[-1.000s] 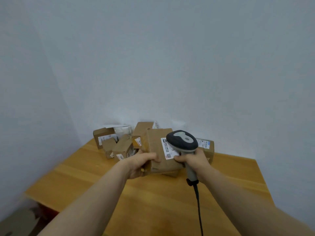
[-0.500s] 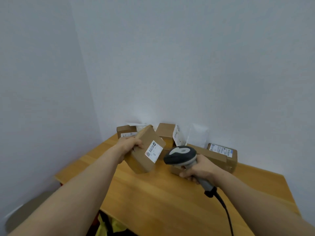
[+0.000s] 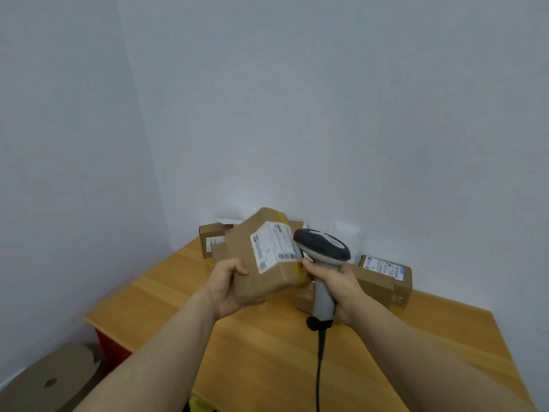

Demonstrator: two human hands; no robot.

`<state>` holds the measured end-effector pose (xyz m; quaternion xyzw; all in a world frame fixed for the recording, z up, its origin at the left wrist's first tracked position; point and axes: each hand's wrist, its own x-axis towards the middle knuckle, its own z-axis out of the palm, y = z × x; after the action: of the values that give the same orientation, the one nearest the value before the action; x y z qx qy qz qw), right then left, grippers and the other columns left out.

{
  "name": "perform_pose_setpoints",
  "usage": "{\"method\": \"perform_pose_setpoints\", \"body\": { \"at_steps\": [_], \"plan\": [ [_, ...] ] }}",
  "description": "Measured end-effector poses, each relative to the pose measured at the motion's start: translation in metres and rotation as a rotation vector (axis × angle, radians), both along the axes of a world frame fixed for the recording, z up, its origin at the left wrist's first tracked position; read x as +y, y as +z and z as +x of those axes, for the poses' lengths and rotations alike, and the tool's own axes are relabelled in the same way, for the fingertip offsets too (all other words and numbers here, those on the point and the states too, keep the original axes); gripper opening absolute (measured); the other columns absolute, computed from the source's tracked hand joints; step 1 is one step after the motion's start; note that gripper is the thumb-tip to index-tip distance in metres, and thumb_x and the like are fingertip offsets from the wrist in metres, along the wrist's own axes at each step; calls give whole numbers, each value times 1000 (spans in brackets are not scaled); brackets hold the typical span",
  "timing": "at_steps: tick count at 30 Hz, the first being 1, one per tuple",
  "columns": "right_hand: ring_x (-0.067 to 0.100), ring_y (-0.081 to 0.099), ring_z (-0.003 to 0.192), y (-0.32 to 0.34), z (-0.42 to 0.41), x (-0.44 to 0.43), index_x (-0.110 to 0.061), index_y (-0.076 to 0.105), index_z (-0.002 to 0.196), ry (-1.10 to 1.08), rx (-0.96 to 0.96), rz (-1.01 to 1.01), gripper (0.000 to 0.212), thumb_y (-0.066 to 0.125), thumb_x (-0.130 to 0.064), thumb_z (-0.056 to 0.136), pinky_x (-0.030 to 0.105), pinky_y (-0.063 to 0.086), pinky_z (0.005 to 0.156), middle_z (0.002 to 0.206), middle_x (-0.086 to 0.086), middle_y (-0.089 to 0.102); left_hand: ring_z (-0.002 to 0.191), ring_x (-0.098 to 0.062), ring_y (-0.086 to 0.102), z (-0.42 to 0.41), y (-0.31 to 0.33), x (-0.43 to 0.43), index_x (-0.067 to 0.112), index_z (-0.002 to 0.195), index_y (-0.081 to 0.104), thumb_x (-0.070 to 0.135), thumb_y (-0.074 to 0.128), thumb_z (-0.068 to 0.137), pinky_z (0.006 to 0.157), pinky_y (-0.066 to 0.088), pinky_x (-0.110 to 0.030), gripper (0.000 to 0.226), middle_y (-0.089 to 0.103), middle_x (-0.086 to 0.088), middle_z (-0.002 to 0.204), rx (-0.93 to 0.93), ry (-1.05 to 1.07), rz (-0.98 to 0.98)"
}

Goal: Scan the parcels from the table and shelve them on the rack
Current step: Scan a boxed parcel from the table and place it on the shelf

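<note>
This is a parcel-handling corner of a plain room, the mailroom or small-depot sort. A wooden table (image 3: pixel 267 367) is pushed into the corner of two bare pale walls (image 3: pixel 326 114). Along its back edge, mid-frame, lie brown cardboard boxes (image 3: pixel 383 281) with printed shipping labels and a white mailer bag (image 3: pixel 346 236). At centre, a corded barcode scanner (image 3: pixel 322 248) faces a labelled parcel (image 3: pixel 267 263). At lower left stands what seems to be a big roll of brown packing paper (image 3: pixel 50 382).

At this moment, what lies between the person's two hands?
In the head view, the cardboard parcel gripped by the left hand; the right hand holds the scanner beside its label.
</note>
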<state>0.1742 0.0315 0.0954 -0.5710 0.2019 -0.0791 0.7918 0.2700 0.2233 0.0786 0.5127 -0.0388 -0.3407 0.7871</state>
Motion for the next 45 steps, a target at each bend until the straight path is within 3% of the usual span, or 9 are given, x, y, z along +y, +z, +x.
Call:
{"method": "perform_pose_setpoints", "body": {
  "at_steps": [4,8,12,15,18,23,28,34,45],
  "plan": [
    [29,70,85,2,0,0,-10,66,95,-47,23,-79,39,87,-7,63,44,60,72,84,8,75,101,-28,61,-1,-8,-6,16,116,58,-18,52,69,72,50,-37,58,73,-5,98,-111,22,161],
    [12,62,80,5,-3,-3,-17,62,87,-33,16,-301,32,82,0,68,23,49,60,86,-1,69,89,-22,63,4,-6,-1,46,122,47,-21,56,74,72,49,-37,83,72,-2,96,-158,86,217],
    [4,55,77,4,-1,-4,-22,58,84,-40,-1,-369,35,80,2,70,18,39,56,85,-7,63,88,-35,65,12,10,13,13,119,57,34,61,76,82,53,-54,48,63,-16,101,32,6,125],
    [4,57,73,3,-1,-7,-19,61,87,-40,10,-394,33,79,2,70,14,40,50,83,-7,65,97,-44,67,18,14,14,8,118,56,73,63,71,78,55,-56,81,70,-22,103,117,22,219],
    [3,61,67,0,0,-4,-17,62,85,-53,22,-366,30,80,0,69,14,44,47,75,-8,68,93,-40,69,14,17,6,5,119,56,52,79,67,68,58,-52,74,64,-22,115,132,85,171],
    [12,65,71,-2,-1,-10,-14,62,85,-108,70,-336,29,82,-3,68,23,46,53,77,0,71,66,-32,71,13,18,7,5,118,57,22,62,90,55,58,-43,33,66,-25,97,116,72,246],
    [12,59,78,1,2,-7,-19,58,84,-63,60,-448,32,83,-5,69,23,44,59,85,-3,65,85,-35,71,12,16,1,15,117,59,63,64,76,65,59,-45,63,70,-20,103,136,-119,516],
    [3,53,77,3,3,2,-22,59,89,19,0,-511,26,79,-10,76,19,44,62,84,-10,62,63,-28,72,15,10,0,13,89,64,39,67,81,52,56,-35,28,73,-14,74,114,92,504],
    [16,45,44,3,-11,3,-7,58,75,364,112,-388,15,71,-1,79,26,43,47,53,7,50,88,-32,70,35,10,18,17,132,49,35,67,85,53,58,-42,54,69,-16,109,107,396,420]
  ]
}}
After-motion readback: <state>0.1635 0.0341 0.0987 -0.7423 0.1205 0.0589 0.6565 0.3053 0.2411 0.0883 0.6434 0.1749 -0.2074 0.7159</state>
